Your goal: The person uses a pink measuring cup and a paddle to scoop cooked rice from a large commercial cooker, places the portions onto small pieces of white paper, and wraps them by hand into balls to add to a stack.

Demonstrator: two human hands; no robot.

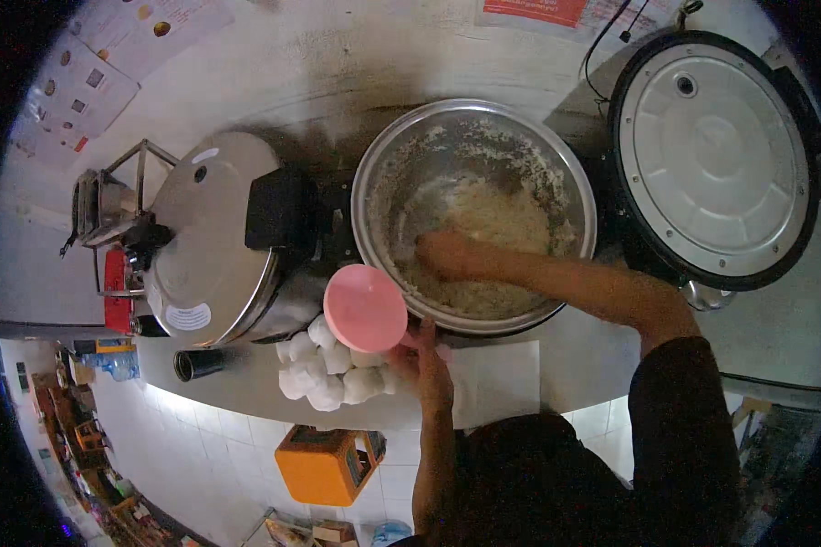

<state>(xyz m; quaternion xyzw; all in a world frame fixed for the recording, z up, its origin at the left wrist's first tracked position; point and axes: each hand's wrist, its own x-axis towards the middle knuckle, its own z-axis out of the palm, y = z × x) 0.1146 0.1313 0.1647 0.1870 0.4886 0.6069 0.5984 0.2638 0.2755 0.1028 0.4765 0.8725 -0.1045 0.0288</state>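
Observation:
My right hand (442,255) reaches down into a wide steel pot (367,196) that holds pale cooked rice (497,214). Its fingers look curled at the left side of the rice, and what they grip is hidden. Grains stick to the pot's inner wall. In my left hand (421,356) is a pink plastic scoop (365,308), its round bowl held just outside the pot's near left rim. Below the scoop, several white rounded bundles (327,372) sit clustered on the counter. A white sheet (502,374) lies to the right of my left hand.
To the left stands a lidded steel cooker (214,242), with a black cup (197,365) before it. An open round lid (716,159) rises at the right. A wire rack (109,214) hangs at the left. An orange stool (324,465) is on the floor.

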